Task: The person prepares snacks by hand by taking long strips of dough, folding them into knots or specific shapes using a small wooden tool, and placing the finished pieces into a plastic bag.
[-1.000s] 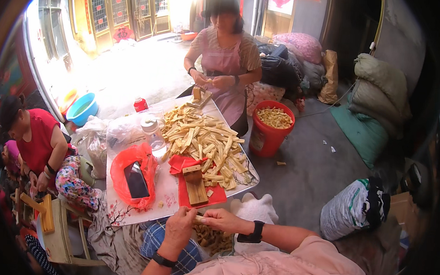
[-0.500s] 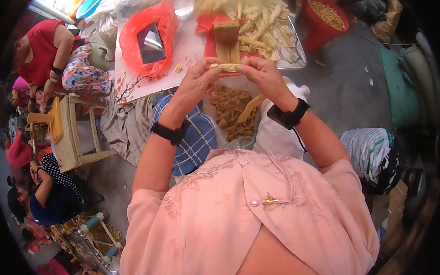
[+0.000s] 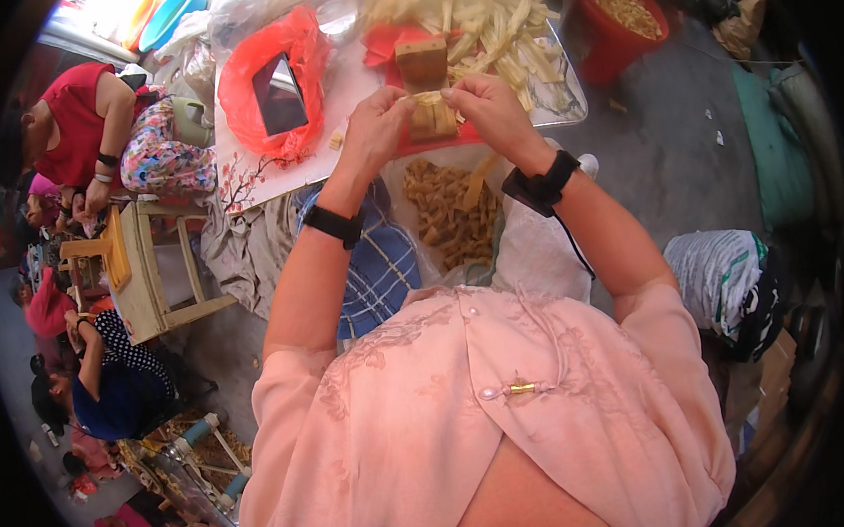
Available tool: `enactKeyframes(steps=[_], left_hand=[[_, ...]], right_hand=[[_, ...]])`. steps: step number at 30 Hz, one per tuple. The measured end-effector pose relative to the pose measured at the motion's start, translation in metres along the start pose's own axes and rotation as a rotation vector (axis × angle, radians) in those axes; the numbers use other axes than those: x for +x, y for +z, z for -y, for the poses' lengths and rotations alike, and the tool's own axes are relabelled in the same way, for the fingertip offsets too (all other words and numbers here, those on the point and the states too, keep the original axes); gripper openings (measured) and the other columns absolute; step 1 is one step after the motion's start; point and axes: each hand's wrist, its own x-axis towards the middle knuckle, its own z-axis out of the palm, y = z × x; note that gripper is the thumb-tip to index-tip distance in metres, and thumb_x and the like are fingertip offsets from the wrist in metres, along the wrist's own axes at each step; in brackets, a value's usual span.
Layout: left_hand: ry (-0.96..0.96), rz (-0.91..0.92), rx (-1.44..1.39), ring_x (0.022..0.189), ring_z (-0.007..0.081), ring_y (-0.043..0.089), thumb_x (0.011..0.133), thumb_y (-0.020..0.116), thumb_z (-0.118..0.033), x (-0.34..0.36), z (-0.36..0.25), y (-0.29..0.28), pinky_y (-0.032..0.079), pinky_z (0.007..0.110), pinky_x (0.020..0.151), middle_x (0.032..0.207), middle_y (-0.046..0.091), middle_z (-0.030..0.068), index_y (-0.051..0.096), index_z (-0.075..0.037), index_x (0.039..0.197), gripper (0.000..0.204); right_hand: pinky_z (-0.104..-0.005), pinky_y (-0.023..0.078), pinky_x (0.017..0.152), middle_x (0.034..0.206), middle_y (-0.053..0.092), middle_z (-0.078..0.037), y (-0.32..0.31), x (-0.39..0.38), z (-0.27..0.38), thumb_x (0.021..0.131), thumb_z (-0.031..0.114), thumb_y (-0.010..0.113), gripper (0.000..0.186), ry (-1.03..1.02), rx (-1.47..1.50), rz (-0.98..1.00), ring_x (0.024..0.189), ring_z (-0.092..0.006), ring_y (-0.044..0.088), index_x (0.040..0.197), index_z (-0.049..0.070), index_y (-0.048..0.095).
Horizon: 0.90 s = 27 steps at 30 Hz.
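My left hand point(image 3: 378, 120) and my right hand point(image 3: 479, 109) pinch a short pale-yellow folded strip point(image 3: 429, 99) between them, held over the base of a wooden block jig point(image 3: 421, 61) with an upright back. The jig sits on red cloth point(image 3: 386, 41) near the table edge. A heap of long yellow strips point(image 3: 494, 22) lies behind and right of it. A red plastic bag point(image 3: 241, 95) holds a dark phone point(image 3: 280, 92) to the left. Under my hands, a container point(image 3: 448, 213) holds brown cut pieces.
A red bucket point(image 3: 610, 50) of pieces stands back right, near sacks point(image 3: 766, 147). A wrapped bundle point(image 3: 722, 291) is right of me. Co-workers point(image 3: 79, 131), point(image 3: 115, 382) sit left, beside a wooden stool point(image 3: 172, 271). A white cushion point(image 3: 540, 255) rests near my knees.
The view has tilted down toward my body. Since half a second ago, both hands have moved up and forward, bringing the held strip onto the wooden jig.
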Motion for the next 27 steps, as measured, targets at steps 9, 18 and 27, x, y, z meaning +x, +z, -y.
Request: enactKeyframes(steps=[9,18,27], left_hand=[[0.205,-0.136,0.450,0.076,0.0287,0.059,0.084,0.058,-0.026,-0.038,0.002,0.000,0.046,0.035,0.073,0.078,0.063,0.0141,0.064,-0.003,0.099,0.028],[-0.433,0.359,-0.906,0.099,0.0166,0.058,0.099,0.039,-0.033,-0.110,-0.012,0.024,0.047,0.027,0.084,0.114,0.059,0.0083,0.053,-0.004,0.118,0.038],[-0.314,0.419,-0.918,0.087,0.0142,0.060,0.095,0.047,-0.020,-0.108,-0.007,0.023,0.049,0.030,0.077,0.100,0.060,0.0023,0.056,-0.007,0.107,0.020]], right_hand=[[-0.0455,0.045,0.067,0.078,0.062,-0.017,-0.001,-0.027,0.002,0.085,0.023,0.053,0.023,-0.039,-0.550,-0.146,0.076,-0.0372,0.059,0.080,0.003,0.062],[-0.0335,0.048,0.074,0.083,0.062,-0.014,0.040,-0.092,0.043,0.081,0.008,0.065,0.016,-0.449,-0.035,-0.088,0.083,-0.0287,0.060,0.095,0.001,0.062],[-0.0297,0.044,0.059,0.075,0.058,-0.010,0.039,-0.090,0.061,0.091,0.014,0.055,0.014,-0.178,0.208,0.100,0.064,-0.0195,0.055,0.088,0.001,0.058]])
